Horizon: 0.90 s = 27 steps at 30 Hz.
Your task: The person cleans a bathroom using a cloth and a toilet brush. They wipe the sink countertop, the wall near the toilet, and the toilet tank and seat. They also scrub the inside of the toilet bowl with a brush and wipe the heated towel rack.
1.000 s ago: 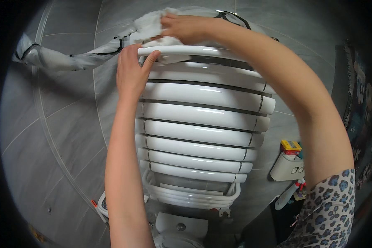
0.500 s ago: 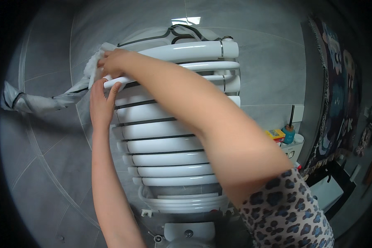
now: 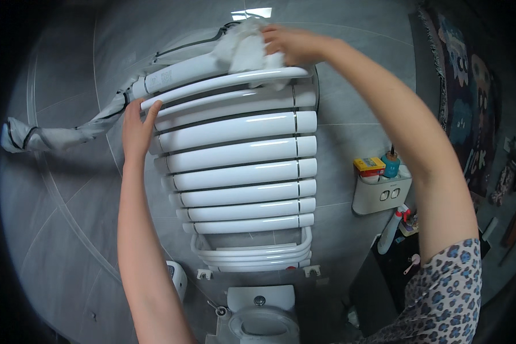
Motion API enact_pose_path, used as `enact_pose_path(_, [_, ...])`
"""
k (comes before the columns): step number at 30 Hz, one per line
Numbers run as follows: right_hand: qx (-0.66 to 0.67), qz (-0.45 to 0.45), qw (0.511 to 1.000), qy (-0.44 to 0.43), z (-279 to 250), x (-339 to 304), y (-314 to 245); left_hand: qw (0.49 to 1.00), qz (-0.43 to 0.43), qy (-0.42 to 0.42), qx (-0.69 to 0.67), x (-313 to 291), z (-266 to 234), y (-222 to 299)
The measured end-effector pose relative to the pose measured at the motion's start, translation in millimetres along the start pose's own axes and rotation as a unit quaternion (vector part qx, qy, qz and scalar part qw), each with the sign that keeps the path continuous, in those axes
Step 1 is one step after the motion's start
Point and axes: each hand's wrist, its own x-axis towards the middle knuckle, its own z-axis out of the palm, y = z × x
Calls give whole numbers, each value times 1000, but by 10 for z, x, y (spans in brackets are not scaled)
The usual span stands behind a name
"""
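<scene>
A white towel radiator [image 3: 235, 155] with several wide horizontal bars hangs on the grey tiled wall. My right hand [image 3: 289, 45] grips a crumpled white cloth [image 3: 243, 49], pressed against the top bar toward its right end. My left hand [image 3: 137, 127] is wrapped round the left end of the front rail [image 3: 223, 84], with the thumb on the near side. Behind the top bar runs clear plastic wrapping with dark strips [image 3: 189, 47], which also forms a twisted length [image 3: 69, 137] off to the left.
Below the radiator stands a white toilet [image 3: 261, 312], with two small white wall brackets [image 3: 311, 271] above it. At right, a white wall box [image 3: 382, 192] carries a yellow-red box [image 3: 370, 166] and a blue bottle [image 3: 390, 165]. A patterned hanging cloth [image 3: 461, 109] covers the far right.
My right hand has swept the white cloth from the top bar's left end to its right part. My left hand stays on the rail's left end. The view has shifted slightly.
</scene>
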Motion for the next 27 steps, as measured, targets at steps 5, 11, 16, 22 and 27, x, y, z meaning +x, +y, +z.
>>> enact_pose_path(5, [5, 167, 986, 6, -524, -617, 124, 1000, 11, -2, 8, 23, -43, 18])
enact_pose_path(11, [33, -15, 980, 194, -151, -832, -519, 998, 56, -22, -16, 74, -38, -240])
enact_pose_path(16, [-56, 71, 984, 153, 89, -139, -962, 972, 4, -100, -212, 123, -167, -392])
enact_pose_path(22, [-84, 19, 961, 262, 418, 1137, -1525, 906, -93, -50, -411, -71, -377, -277])
enact_pose_path(27, [-49, 18, 951, 306, 539, 2046, -2044, 912, -102, 66, -392, -881, -680, 316])
